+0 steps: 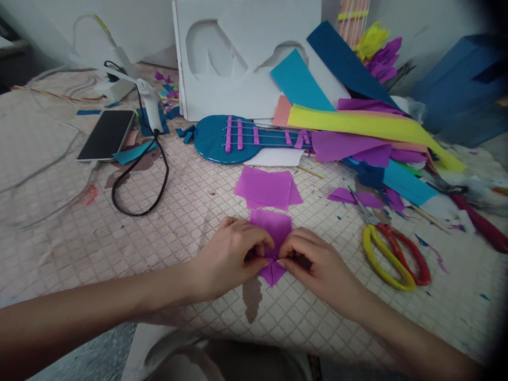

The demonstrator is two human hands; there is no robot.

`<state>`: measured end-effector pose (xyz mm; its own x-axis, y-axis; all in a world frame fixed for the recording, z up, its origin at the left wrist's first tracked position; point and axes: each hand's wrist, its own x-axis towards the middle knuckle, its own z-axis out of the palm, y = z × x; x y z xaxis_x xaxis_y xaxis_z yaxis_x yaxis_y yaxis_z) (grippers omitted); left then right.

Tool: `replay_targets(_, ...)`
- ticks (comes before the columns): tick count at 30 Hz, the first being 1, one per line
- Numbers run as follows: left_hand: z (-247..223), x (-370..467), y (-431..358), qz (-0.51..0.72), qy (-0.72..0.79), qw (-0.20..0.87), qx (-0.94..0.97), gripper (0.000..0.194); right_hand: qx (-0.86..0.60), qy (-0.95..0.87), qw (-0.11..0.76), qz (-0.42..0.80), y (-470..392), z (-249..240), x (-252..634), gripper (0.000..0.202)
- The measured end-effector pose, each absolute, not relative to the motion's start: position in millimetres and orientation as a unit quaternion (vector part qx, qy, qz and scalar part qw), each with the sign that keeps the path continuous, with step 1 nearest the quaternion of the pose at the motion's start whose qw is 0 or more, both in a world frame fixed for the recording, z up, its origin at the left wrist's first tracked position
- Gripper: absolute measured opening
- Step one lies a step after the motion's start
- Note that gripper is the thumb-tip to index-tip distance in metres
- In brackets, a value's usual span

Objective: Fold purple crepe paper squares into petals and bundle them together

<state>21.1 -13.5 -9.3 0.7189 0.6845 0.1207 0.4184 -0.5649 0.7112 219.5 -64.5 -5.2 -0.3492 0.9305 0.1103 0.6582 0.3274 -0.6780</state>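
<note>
Both hands pinching purple paper, and they're hiding the good bit

The purple paper piece (273,225) lies front and centre on the quilted cloth (190,227), its near end folded to a point toward 6 o'clock. The left hand (234,256) grips it from the 9 o'clock side and the right hand (317,262) from 3, thumbs and index fingers pinched tight on the gathered part. Those fingertips cover most of the fold, so I can't make out how it's tucked; curled fingers are mostly tucked out of sight too.

From the paper: spare purple sheets (264,188) at 12, overlapped so I can't count them. Blue guitar shape (248,149) at 11, neck end buried under purple paper. Scissors (386,231) at 3. Beyond those, a dark red handle (482,225) blurs into shadow. Up at 1, a stringed salmon strip (352,16) gets chopped by the top edge.
</note>
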Motion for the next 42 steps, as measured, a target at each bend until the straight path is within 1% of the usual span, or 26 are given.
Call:
replay_targets(8,-10.5,22.6,-14.8,0.201,0.328,0.32,0.866,0.016,-0.515,-0.778,0.243,0.264,-64.9,-7.1,220.8,0.015)
replay_targets(12,-9.2,21.6,-16.3,0.205,0.328,0.321,0.864,0.017,-0.51,-0.778,0.254,0.263,-66.0,-7.7,219.8,0.015)
replay_targets(17,-8.1,19.3,-17.2,0.2,0.337,0.311,0.866,0.022,-0.489,-0.798,0.274,0.223,-68.2,-8.8,218.3,0.012)
replay_targets(20,-8.6,18.8,-16.2,0.201,0.337,0.312,0.865,0.022,-0.48,-0.807,0.277,0.204,-68.3,-9.6,217.9,0.011)
replay_targets(25,-9.2,18.9,-15.0,0.204,0.336,0.317,0.863,0.021,-0.487,-0.799,0.276,0.218,-66.4,-10.5,216.9,0.012)
replay_targets(34,-4.6,22.3,-13.2,0.175,0.349,0.328,0.86,0.022,-0.503,-0.792,0.258,0.23,-66.4,-8.2,214.6,0.013)
replay_targets(42,-5.0,21.6,-13.7,0.168,0.352,0.333,0.859,0.025,-0.524,-0.776,0.271,0.225,-68.2,-13.2,215.6,0.015)
